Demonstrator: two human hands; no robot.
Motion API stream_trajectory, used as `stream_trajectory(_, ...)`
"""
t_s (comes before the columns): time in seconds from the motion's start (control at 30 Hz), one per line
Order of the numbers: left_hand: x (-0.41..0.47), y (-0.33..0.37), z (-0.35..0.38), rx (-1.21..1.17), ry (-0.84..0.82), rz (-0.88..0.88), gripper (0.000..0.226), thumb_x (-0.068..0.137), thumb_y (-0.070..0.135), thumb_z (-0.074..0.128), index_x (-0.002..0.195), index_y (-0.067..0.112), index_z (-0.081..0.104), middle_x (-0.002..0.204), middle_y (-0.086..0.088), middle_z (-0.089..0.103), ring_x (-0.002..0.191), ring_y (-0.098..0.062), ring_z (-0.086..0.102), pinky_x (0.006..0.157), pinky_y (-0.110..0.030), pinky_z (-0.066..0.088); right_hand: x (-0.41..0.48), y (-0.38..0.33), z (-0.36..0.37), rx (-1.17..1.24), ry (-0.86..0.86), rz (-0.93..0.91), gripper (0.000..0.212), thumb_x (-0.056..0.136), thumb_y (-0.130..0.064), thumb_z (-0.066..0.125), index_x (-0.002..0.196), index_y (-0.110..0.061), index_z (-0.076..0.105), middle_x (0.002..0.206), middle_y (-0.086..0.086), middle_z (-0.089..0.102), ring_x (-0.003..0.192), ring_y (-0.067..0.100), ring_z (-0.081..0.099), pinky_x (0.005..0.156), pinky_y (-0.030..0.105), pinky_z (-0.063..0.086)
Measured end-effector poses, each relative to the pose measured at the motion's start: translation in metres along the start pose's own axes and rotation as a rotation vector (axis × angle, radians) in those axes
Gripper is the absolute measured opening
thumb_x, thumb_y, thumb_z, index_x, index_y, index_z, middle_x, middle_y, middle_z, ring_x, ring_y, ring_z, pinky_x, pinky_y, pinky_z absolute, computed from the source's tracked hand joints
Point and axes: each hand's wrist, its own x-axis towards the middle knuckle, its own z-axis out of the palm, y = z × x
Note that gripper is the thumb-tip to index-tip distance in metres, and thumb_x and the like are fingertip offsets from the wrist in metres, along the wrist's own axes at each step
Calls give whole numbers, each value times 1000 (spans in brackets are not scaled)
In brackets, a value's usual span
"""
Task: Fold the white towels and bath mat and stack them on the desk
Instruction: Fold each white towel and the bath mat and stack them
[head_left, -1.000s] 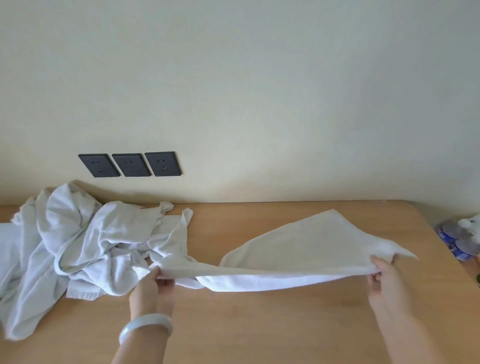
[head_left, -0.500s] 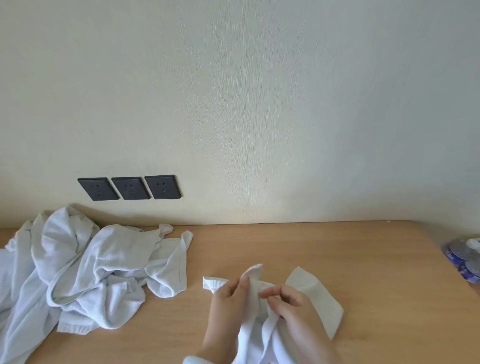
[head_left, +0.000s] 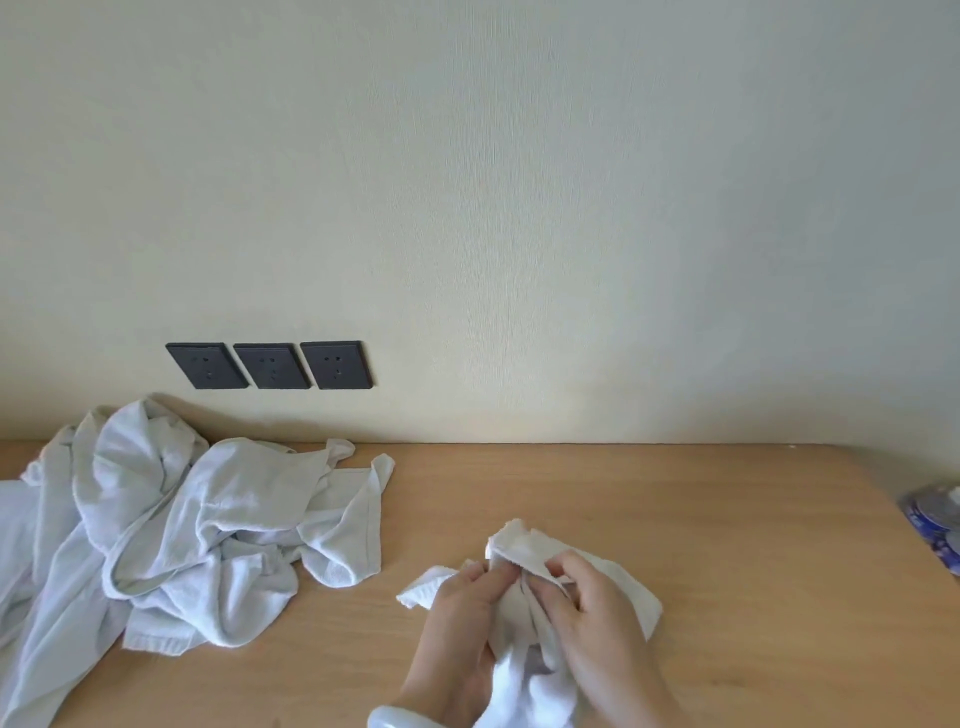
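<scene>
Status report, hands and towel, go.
Grip: left hand and right hand both pinch small towel. Bunched over desk. Off left, crumpled pile, apart.

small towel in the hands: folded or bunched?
Bunched, not folded flat. The left hand and right hand pinch gathered edges of the small towel together; its cloth sits crumpled between them.
</scene>
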Motion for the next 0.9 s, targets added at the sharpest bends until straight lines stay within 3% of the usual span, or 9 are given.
stream_trajectory(0.13,-4,1,6,146,49,120,21,94,21,63,88,2,70,87,-24,71,72,-29,67,68,-36,52,4,-2,-3,-82,209,-46,34,92,-28,62,67,-6,53,54,-1,47,56,7,47,53,17,36)
stream_trajectory(0.2,-6,4,9,218,89,228,22,92,24,65,82,5,69,78,-17,68,68,-24,59,68,-36,46,7,-6,-8,-49,292,-49,22,92,-23,62,75,-11,56,58,1,55,59,7,52,56,16,38)
stream_trajectory(0.27,-12,11,12,247,68,321,20,88,25,70,79,7,67,72,-11,63,67,-21,54,67,-35,42,5,-14,-13,-26,336,-81,5,90,-19,63,87,-21,59,72,-12,66,69,4,59,60,14,41)
stream_trajectory(0.33,-17,17,16,278,20,372,15,79,24,70,81,9,68,75,-12,68,69,-21,59,68,-34,46,0,-26,-15,-98,305,-142,6,91,-25,61,97,-27,60,76,-18,68,71,7,61,62,18,43)
stream_trajectory(0.4,-20,19,18,312,5,408,11,82,15,71,86,5,67,80,-17,72,71,-22,65,67,-33,51,-4,-36,-14,-240,276,-191,11,94,-38,54,101,-32,59,77,-11,69,71,14,63,62,25,42)
stream_trajectory(0.5,-28,22,21,371,54,461,8,91,8,65,85,3,68,73,-12,72,62,-15,64,58,-25,49,-7,-40,-13,-456,374,-332,28,96,-51,39,85,-35,59,60,-9,59,53,12,56,49,23,39)
stream_trajectory(0.7,-37,29,19,443,109,466,14,92,13,65,79,8,68,68,-9,72,61,-21,67,65,-34,55,-10,-39,-8,-592,580,-520,30,89,-40,45,72,-26,66,50,-7,51,37,12,46,36,22,29)
stream_trajectory(0.8,-44,31,19,542,110,508,2,91,12,65,92,11,63,63,-3,69,60,-20,69,63,-30,56,-13,-38,-5,-617,635,-534,30,88,-37,48,67,-22,64,43,-2,44,32,16,43,33,18,26)
stream_trajectory(0.9,-48,34,16,655,79,546,19,93,8,60,103,23,64,63,-5,68,63,-20,72,70,-35,58,-13,-33,-3,-676,624,-614,29,88,-35,49,66,-21,61,43,-3,43,33,14,44,35,19,27)
